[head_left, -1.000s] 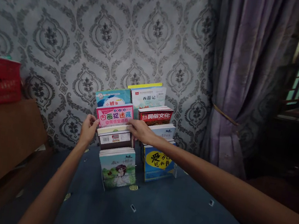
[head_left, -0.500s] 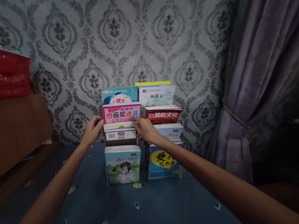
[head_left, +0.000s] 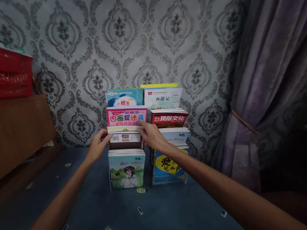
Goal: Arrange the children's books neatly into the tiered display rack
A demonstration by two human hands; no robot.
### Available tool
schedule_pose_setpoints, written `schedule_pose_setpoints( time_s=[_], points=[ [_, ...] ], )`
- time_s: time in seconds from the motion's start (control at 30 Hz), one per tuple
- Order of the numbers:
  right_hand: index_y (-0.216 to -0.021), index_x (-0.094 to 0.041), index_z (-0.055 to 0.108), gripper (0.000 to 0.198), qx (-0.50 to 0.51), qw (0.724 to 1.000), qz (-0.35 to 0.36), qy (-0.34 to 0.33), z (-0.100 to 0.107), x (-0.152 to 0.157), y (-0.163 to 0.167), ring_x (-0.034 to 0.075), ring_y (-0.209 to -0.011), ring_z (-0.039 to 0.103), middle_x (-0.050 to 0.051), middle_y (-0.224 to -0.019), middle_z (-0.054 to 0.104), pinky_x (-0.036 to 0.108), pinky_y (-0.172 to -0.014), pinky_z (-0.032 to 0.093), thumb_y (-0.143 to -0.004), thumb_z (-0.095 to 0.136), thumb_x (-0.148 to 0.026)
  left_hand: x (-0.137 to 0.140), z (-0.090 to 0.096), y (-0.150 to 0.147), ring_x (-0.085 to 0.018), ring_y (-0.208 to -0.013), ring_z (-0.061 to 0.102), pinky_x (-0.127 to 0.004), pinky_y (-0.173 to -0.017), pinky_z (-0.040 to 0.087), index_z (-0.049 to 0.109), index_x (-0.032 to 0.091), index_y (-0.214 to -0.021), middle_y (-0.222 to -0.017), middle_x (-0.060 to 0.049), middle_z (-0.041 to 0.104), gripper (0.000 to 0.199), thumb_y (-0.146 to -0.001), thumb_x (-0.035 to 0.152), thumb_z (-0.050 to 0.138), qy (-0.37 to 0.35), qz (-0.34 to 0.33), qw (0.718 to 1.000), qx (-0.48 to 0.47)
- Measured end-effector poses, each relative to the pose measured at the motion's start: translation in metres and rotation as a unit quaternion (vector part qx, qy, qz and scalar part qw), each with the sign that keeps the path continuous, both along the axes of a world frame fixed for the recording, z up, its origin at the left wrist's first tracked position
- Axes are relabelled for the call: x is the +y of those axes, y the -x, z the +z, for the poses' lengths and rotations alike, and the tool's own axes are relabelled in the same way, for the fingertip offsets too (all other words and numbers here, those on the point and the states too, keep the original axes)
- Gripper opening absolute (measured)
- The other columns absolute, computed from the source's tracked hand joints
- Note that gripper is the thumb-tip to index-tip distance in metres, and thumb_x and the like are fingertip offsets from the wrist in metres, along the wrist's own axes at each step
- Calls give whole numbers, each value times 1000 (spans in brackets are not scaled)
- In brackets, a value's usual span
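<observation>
Between our left hand [head_left: 98,145] and our right hand [head_left: 151,135] stands the dark book [head_left: 124,144] with a white barcode strip, one of a row. Our left hand is bent at the book's near-side edge, thumb toward the cover; our right hand curls by the opposite upper corner, set a little higher. We cannot tell whether either truly pinches it, since the fingertips are partly hidden. Behind it, reaching above both hands, is the pink book [head_left: 126,114]; in front and lower than them, the green book [head_left: 125,171] stands on the blue cloth [head_left: 160,221]. We judge the dark book light and fairly stiff, its cover probably slippery and its corners easily bent, best held by both side edges near the top
</observation>
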State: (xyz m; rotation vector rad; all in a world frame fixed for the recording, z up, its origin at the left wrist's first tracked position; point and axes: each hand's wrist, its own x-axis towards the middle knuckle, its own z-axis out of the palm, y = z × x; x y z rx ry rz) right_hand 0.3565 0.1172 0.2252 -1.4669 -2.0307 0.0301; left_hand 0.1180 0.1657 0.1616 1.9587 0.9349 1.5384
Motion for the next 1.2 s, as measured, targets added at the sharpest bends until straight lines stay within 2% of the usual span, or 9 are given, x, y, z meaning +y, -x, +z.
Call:
schedule_pose_setpoints(
  time_s=[0.2, 0.43, 0.5, 0.6, 0.77, 0.87, 1.03, 1.13, 1.2],
  points=[
    [-119, -13, 62, 29, 10, 1000, -2, -11, -4, -2, 0, 18, -61, 67, -1, -58, 66, 25, -68, 48, -95, 45, -18, 2, 0, 0, -17, -70, 55, -26, -59, 41, 62, 20, -83, -80, -2, 65, 31, -79, 51, 61, -1, -1, 1000, -2],
    [-125, -13, 59, 33, 20, 1000, 6, -12, -3, -4, 0, 17, -62, 68, 1, -63, 68, 25, -67, 49, -95, 46, -17, 0, -1, 0, -19, -75, 59, -27, -59, 45, 64, 20, -87, -85, -4, 69, 33, -81, 52, 60, -1, -7, 1000, 3],
    [-127, -13, 58, 35, 30, 999, 6, -13, -4, -3, 0, 17, -60, 67, 0, -63, 68, 24, -65, 49, -95, 46, -17, -1, 1, 1, -21, -81, 63, -29, -65, 48, 65, 20, -92, -91, -6, 71, 35, -81, 52, 61, -2, -12, 1000, 4],
    [-135, -14, 53, 42, 67, 997, 10, 20, -5, 0, 0, 15, -56, 67, 0, -66, 69, 21, -58, 49, -95, 45, -18, -1, 7, 2, -24, -93, 66, -31, -72, 50, 66, 19, -107, -101, -8, 72, 44, -80, 53, 64, -3, -21, 1000, -11],
    [-146, -15, 40, 53, 126, 989, 26, 66, -6, 6, 0, 12, -51, 64, -2, -66, 67, 17, -47, 48, -93, 44, -18, 2, 21, 5, -24, -94, 64, -28, -65, 50, 64, 16, -121, -115, -11, 70, 58, -85, 60, 55, 13, 7, 1000, 3],
    [-143, -13, 44, 50, 144, 986, 29, 74, -8, 10, -2, 12, -48, 63, -2, -63, 65, 18, -45, 48, -93, 45, -18, 3, 25, 7, -22, -94, 62, -26, -62, 50, 64, 15, -124, -115, -12, 69, 63, -88, 63, 46, 31, -3, 999, 9],
    [-134, -12, 52, 42, 165, 982, 31, 89, -8, 16, -2, 13, -45, 62, -5, -53, 59, 19, -43, 48, -92, 49, -17, 4, 22, 8, -22, -95, 61, -25, -62, 51, 62, 14, -127, -113, -12, 68, 65, -87, 63, 49, 39, -11, 999, 4],
    [-111, -14, 61, 23, 182, 977, 32, 105, -5, 20, -2, 13, -42, 60, -6, -48, 56, 19, -40, 45, -91, 51, -15, 4, 21, 8, -22, -96, 62, -25, -61, 52, 63, 15, -125, -114, -11, 68, 62, -86, 62, 52, 44, -21, 999, 0],
    [-93, -17, 59, 9, 218, 967, 47, 124, -1, 23, -2, 12, -41, 58, -7, -47, 54, 18, -38, 44, -89, 53, -12, 4, 21, 7, -22, -95, 62, -24, -61, 52, 64, 15, -124, -115, -11, 68, 61, -86, 61, 52, 45, -25, 999, -6]
  ],
)
